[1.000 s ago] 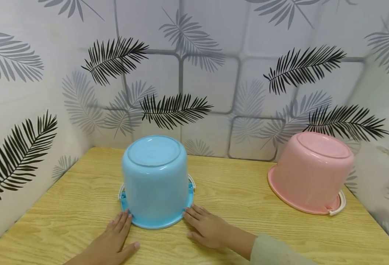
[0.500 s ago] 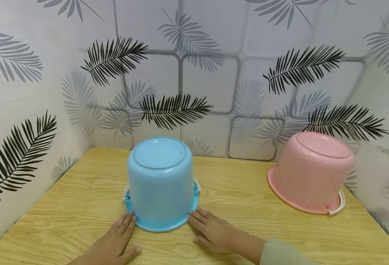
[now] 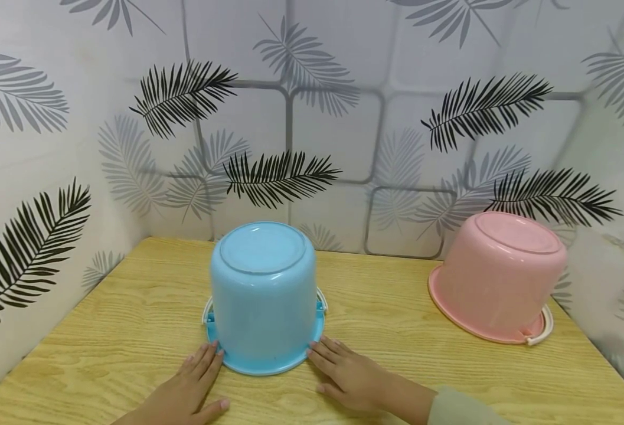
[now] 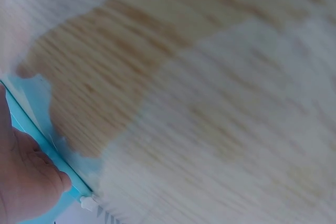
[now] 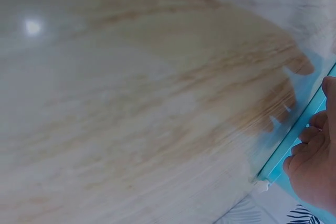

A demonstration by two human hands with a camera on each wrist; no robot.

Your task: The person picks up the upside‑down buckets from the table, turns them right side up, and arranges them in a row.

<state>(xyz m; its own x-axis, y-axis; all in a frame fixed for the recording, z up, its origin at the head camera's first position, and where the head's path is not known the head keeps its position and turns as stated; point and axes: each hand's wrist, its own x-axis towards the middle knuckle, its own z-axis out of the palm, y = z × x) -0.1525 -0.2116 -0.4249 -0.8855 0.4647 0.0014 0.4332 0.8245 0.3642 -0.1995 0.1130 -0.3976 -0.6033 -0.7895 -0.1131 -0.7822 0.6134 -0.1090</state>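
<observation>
A light blue bucket (image 3: 264,295) stands upside down on the wooden table, its rim down and white handle ends showing at both sides. My left hand (image 3: 186,386) touches the front left of its rim, fingers straight and thumb spread on the table. At the front right of the rim, the straight fingertips of my right hand (image 3: 351,375) touch the bucket. In the left wrist view the left hand (image 4: 31,177) lies against the blue rim (image 4: 79,182). The right wrist view has the right hand (image 5: 315,156) against the rim (image 5: 275,169) likewise.
Over at the right of the table (image 3: 386,313), a pink bucket (image 3: 503,283) also sits upside down, with a white handle (image 3: 545,327) at its right side. A wall with leaf patterns (image 3: 338,136) borders the table at the back and sides.
The blue bucket has slid to the right and slightly toward me. Both hands have moved right along with it, keeping contact with the rim. The pink bucket has stayed put.
</observation>
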